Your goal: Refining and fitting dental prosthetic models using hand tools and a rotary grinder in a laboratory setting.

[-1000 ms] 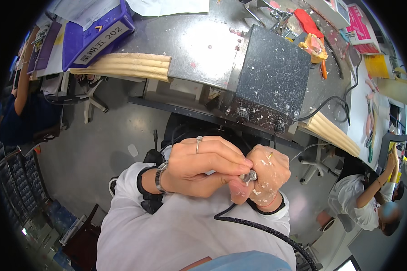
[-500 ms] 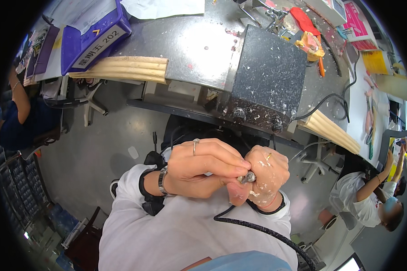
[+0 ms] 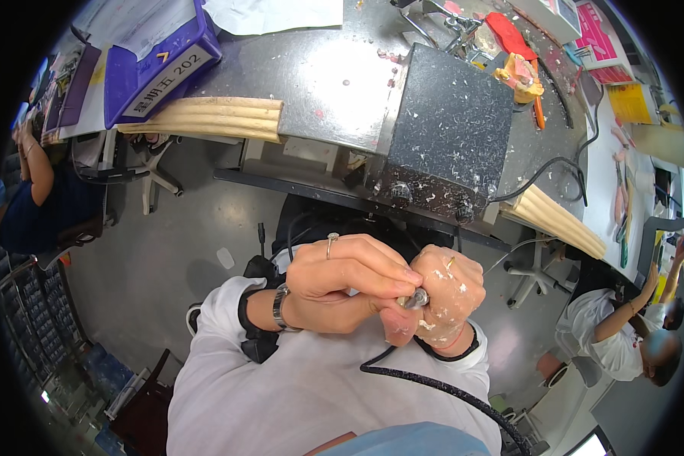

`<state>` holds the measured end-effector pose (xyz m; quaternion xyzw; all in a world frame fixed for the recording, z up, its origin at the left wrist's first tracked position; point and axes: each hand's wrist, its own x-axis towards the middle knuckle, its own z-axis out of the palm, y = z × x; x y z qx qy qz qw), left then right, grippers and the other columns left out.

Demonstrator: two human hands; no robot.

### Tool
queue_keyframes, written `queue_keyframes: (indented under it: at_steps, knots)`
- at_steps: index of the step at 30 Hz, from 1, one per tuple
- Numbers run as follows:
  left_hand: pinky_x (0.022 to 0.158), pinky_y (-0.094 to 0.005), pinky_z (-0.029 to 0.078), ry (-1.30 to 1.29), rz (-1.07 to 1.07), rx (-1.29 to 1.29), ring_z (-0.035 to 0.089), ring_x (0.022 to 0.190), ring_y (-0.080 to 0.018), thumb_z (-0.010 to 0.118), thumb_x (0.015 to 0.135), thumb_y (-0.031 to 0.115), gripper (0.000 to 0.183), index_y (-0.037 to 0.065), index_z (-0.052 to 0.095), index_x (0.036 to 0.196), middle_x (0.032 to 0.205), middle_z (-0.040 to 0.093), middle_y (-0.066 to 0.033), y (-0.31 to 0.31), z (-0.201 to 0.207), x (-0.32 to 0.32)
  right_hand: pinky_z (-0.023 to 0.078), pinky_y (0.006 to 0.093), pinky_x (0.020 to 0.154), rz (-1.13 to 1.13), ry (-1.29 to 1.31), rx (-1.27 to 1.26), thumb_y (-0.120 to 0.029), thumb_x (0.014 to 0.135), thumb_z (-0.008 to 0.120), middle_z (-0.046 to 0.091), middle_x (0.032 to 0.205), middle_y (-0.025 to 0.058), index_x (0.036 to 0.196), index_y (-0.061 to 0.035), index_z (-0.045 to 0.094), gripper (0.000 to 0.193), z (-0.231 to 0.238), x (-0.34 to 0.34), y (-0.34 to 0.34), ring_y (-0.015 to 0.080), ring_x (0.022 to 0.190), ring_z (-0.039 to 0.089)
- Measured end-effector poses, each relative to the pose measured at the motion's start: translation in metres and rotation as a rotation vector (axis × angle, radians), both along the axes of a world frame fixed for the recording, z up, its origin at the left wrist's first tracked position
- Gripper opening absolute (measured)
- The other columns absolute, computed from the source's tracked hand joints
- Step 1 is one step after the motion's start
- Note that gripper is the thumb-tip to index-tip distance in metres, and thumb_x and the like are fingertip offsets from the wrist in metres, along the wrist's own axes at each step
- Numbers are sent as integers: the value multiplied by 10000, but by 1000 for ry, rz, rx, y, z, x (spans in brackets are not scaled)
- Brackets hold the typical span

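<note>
My left hand (image 3: 342,283), with a ring and a metal watch at its wrist, is closed, its fingertips pinched at the metal tip (image 3: 416,299) of a rotary handpiece. Whatever lies between those fingers is mostly hidden. Wrapped round the handpiece is my right hand (image 3: 452,292), dusted with white and pale shavings; it hides most of the body. A rounded pink shape just below the tip looks like my right thumb. From under the hands a black cable (image 3: 441,384) runs down to the right. Both hands meet in front of my white top, below the bench edge.
A black control box (image 3: 452,114) with knobs, covered in shavings, stands on the metal bench (image 3: 311,91). Behind it lie a pink-and-yellow dental model (image 3: 520,78) and metal tools. Left are a purple tray (image 3: 159,68) and ribbed wooden rests (image 3: 205,118). People sit on both sides.
My hands keep nearly the same grip and place, with only a slight shift of the left wrist. At the far left, another person's arms have moved.
</note>
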<state>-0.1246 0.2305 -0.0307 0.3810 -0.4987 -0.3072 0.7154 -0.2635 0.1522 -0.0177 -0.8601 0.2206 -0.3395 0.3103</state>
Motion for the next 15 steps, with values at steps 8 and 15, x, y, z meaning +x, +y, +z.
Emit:
queue_keyframes:
  at_steps: [8,15]
  knots:
    - [673,-294,558,74,-44,1,667,796,-225,782,676,-82,235,18,666,854,912,676,-129,-1,-5,-3,374,284,429,34,-47,17,-434,611,774,470,594,62,682,-41,541,463,-1,-1,-3,205,456,473]
    - [697,-292,572,141,-63,-4,697,832,-247,740,738,-69,165,-25,688,888,911,690,-169,-3,-8,-4,337,291,409,-4,-29,-59,-495,655,763,390,551,41,626,-60,488,516,0,2,-5,197,427,417]
